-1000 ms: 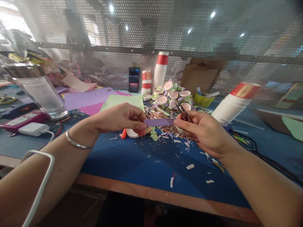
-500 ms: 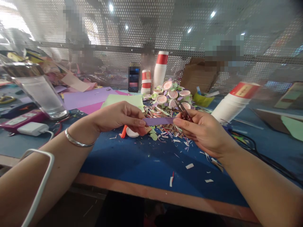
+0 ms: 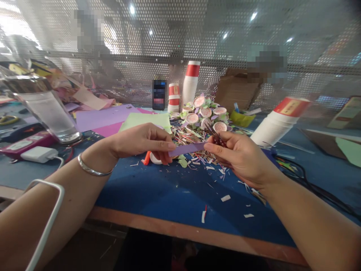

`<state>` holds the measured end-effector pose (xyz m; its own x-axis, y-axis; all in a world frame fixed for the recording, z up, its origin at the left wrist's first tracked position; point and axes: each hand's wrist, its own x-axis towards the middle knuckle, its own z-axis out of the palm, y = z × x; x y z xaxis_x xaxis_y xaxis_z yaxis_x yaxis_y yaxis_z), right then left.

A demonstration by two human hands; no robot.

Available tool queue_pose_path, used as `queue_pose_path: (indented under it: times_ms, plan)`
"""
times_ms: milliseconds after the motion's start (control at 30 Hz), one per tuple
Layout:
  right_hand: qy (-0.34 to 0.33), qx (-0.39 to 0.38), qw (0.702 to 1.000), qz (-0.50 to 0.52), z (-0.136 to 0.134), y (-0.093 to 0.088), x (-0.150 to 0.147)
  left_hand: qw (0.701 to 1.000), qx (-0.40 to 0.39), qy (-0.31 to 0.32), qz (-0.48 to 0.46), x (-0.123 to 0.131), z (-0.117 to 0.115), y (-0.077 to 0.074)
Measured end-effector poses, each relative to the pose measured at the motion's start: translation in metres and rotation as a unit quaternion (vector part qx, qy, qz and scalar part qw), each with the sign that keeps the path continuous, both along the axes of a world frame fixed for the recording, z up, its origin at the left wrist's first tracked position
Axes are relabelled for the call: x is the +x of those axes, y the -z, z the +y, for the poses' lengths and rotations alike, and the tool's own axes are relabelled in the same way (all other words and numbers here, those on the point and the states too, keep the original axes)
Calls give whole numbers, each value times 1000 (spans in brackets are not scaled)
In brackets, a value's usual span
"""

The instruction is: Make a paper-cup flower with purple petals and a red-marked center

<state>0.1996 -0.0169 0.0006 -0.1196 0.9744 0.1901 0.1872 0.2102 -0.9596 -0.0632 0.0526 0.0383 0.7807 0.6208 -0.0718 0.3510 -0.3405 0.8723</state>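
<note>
A narrow purple paper strip [image 3: 187,149] stretches between my two hands above the table. The thumb and fingers of my left hand [image 3: 150,143] pinch its left end. At the other end, the thumb and forefinger of my right hand [image 3: 237,152] grip it. That same hand also keeps hold of dark-handled scissors [image 3: 216,137], whose blades point up and away. Behind the strip lies a heap of paper shreds [image 3: 194,135]. Beyond it sits a cluster of round printed paper discs [image 3: 205,112] with green and purple paper bits around them.
Stacked paper cups [image 3: 190,88] stand at the back, and another cup stack [image 3: 278,122] leans at right. A glass of water [image 3: 52,113], a power strip [image 3: 31,145] and purple sheets [image 3: 104,116] are on the left. Black cables [image 3: 307,180] run along the right.
The strip's left end has dropped slightly with my left hand, so the strip now slants. The scissors in my right hand have tilted a little to the left.
</note>
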Motion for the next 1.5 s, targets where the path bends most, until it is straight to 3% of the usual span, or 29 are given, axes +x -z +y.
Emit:
queue_pose_path:
  times_ms: [100, 233, 333, 567, 767, 1000, 1167, 1333, 1500]
  plan:
    - [2, 2, 1000, -24, 0, -2, -1, 999, 35, -24, -8, 10, 0, 10]
    - [-15, -15, 999, -45, 0, -2, -4, 997, 79, 26, 2, 19, -1, 19]
    - [-15, -24, 999, -27, 2, 0, -4, 997, 70, 33, 10, 21, -2, 19]
    - [21, -20, 997, 70, 2, 1, -3, 998, 54, -20, -32, 23, -4, 24]
    - [18, -6, 999, 38, 2, 2, -4, 997, 47, -8, -64, 33, -9, 29]
    - [19, 17, 999, -21, 0, 2, -9, 972, -154, -46, -170, 53, -22, 38]
    - [23, 23, 999, -3, -1, 4, -10, 941, -274, -74, -186, 55, -26, 33]
    - [8, 30, 999, 14, -2, 4, -11, 883, -434, -4, -179, 50, -22, 29]
    - [-10, 29, 999, 15, -3, 4, -13, 851, -496, 46, -165, 49, -22, 31]
